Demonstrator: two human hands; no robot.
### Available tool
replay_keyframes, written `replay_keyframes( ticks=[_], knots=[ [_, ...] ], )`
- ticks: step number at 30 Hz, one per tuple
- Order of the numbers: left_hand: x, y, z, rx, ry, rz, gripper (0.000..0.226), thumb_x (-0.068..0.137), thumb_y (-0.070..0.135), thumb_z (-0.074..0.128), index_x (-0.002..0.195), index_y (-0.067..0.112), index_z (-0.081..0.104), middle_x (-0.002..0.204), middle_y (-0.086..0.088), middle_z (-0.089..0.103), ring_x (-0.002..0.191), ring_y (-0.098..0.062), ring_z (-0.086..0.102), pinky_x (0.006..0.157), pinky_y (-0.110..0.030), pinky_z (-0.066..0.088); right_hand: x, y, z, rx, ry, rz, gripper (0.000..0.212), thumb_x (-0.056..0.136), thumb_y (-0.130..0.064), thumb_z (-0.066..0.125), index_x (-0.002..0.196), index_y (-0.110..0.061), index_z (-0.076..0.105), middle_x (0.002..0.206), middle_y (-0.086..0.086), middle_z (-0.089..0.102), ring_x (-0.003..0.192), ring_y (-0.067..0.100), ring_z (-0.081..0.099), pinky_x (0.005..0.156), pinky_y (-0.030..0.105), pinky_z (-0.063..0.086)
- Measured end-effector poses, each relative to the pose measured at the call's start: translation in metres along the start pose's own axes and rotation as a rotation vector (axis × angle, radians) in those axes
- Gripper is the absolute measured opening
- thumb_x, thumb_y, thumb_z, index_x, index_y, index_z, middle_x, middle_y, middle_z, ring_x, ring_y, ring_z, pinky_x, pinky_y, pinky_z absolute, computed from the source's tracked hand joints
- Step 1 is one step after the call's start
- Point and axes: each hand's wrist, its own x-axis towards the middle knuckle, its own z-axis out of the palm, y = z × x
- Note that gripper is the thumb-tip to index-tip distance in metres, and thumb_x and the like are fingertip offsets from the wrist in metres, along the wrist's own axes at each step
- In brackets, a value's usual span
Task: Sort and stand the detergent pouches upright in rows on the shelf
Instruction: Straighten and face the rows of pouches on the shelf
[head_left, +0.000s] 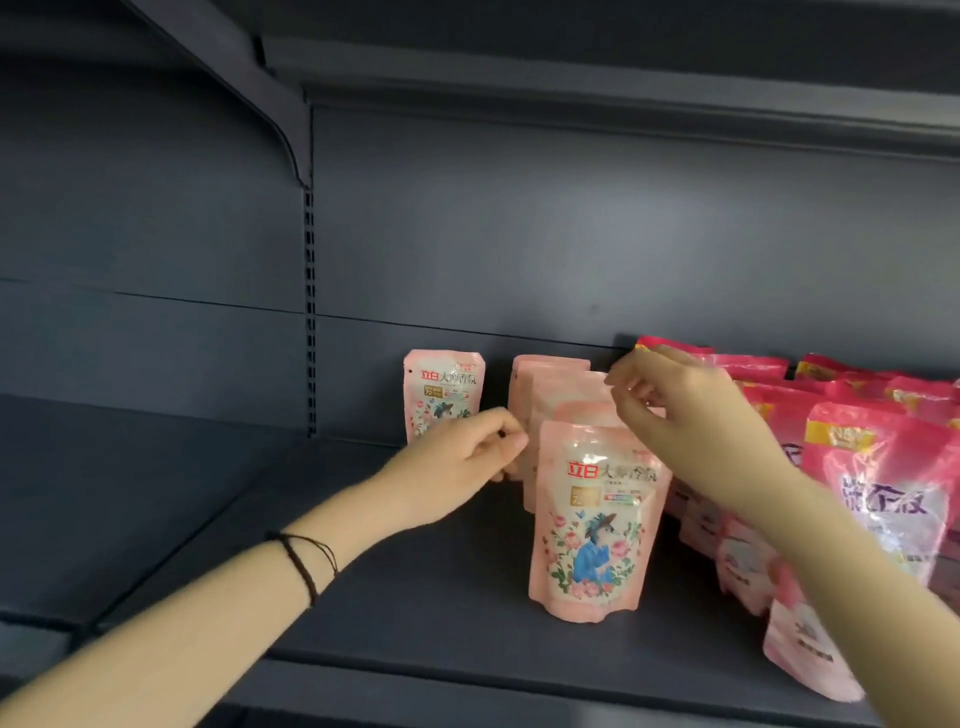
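1. Front pink pouch (592, 519) standing up on the dark shelf (415, 613).
2. Left hand (457, 462) just left of that pouch, fingers curled; cannot tell if pinching.
3. Right hand (691, 421) above and behind it, fingertips pinched together.
4. More pink pouches (545, 384) in a row behind.
5. Red pouches (878, 467) to its right.

- I see a dark grey metal shelf (426, 613) with a flat back panel (571, 234).
- A slotted upright (310, 312) and a bracket (249, 78) hold the shelf above (623, 78).

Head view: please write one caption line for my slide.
Both hands, left hand and right hand, straighten pale pink detergent pouches standing on a dark shelf.
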Motion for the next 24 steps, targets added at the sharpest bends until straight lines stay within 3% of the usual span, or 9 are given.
replay_keyframes(
  ticks=[4, 9, 15, 20, 24],
  knots=[
    [0.009, -0.031, -0.067, 0.716, -0.032, 0.122, 0.025, 0.099, 0.047, 0.036, 0.111, 0.034, 0.055, 0.1, 0.015, 0.063, 0.083, -0.007, 0.059, 0.069, -0.029, 0.051, 0.055, -0.029, -0.006, -0.232, -0.373, -0.16, 0.022, 0.092, -0.035, 0.051, 0.111, -0.027, 0.057, 0.098, -0.01, 0.062, 0.088, 0.015, 0.061, 0.077, 0.037, 0.053],
    [0.031, -0.075, -0.13, 0.944, -0.092, 0.192, 0.028, 0.099, 0.044, 0.037, 0.12, 0.031, 0.052, 0.102, 0.008, 0.062, 0.087, -0.011, 0.06, 0.072, -0.034, 0.053, 0.109, -0.058, 0.038, -0.426, -0.608, -0.201, 0.024, 0.094, -0.035, 0.049, 0.116, -0.028, 0.055, 0.107, -0.006, 0.062, 0.099, 0.018, 0.058, 0.071, 0.032, 0.047],
    [0.082, -0.117, -0.152, 1.278, -0.122, 0.311, 0.035, 0.101, 0.044, 0.032, 0.125, 0.025, 0.048, 0.109, -0.001, 0.063, 0.099, -0.021, 0.06, 0.066, -0.031, 0.042, 0.157, -0.048, 0.089, -0.618, -0.708, -0.144, 0.034, 0.093, -0.032, 0.05, 0.126, -0.025, 0.052, 0.119, 0.002, 0.06, 0.106, 0.024, 0.059, 0.073, 0.03, 0.046],
    [0.124, -0.142, -0.144, 1.307, -0.103, 0.336, 0.044, 0.1, 0.051, 0.028, 0.128, 0.024, 0.047, 0.115, -0.002, 0.062, 0.106, -0.023, 0.059, 0.07, -0.033, 0.043, 0.19, -0.026, 0.122, -0.674, -0.789, -0.147, 0.041, 0.092, -0.033, 0.055, 0.131, -0.022, 0.049, 0.121, 0.005, 0.059, 0.106, 0.027, 0.058, 0.072, 0.03, 0.045],
    [0.146, -0.162, -0.134, 1.05, -0.157, 0.3, 0.04, 0.097, 0.055, 0.034, 0.126, 0.031, 0.048, 0.112, 0.002, 0.062, 0.104, -0.02, 0.059, 0.076, -0.034, 0.046, 0.208, -0.009, 0.145, -0.551, -0.833, -0.173, 0.043, 0.091, -0.043, 0.055, 0.128, -0.021, 0.051, 0.118, 0.002, 0.061, 0.104, 0.024, 0.058, 0.069, 0.029, 0.039]
  ],
)
